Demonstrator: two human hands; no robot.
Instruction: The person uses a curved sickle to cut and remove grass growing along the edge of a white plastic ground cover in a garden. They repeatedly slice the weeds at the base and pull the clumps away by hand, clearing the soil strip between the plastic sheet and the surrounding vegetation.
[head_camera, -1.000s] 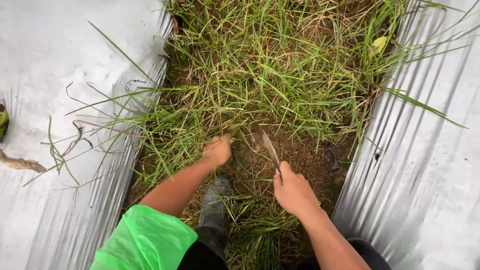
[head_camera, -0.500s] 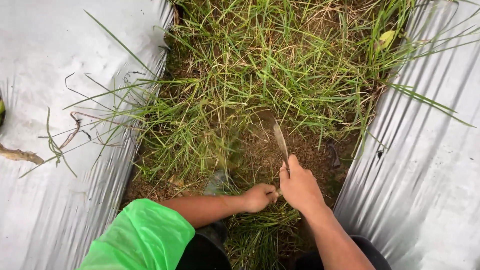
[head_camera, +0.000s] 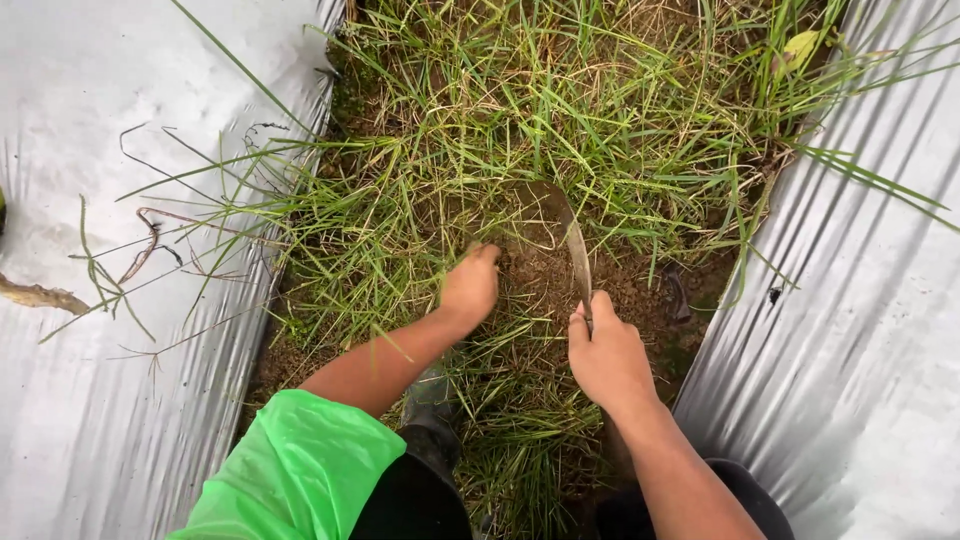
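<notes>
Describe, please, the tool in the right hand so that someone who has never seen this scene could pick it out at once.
Between the two silver plastic sheets runs a strip of grass. Low in that strip, beside a patch of bare soil, the right hand grips a sickle. Its thin, dull grey blade curves up and leftward into the grass, unlike the straight green stalks around it.

Left hand (head_camera: 470, 285) curled, reaching forward; right hand (head_camera: 608, 355) fisted, grip closed.

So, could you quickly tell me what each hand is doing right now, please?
Left hand: closed around a tuft of grass at its base.
Right hand: closed on the handle of a curved sickle, blade in the grass.
</notes>
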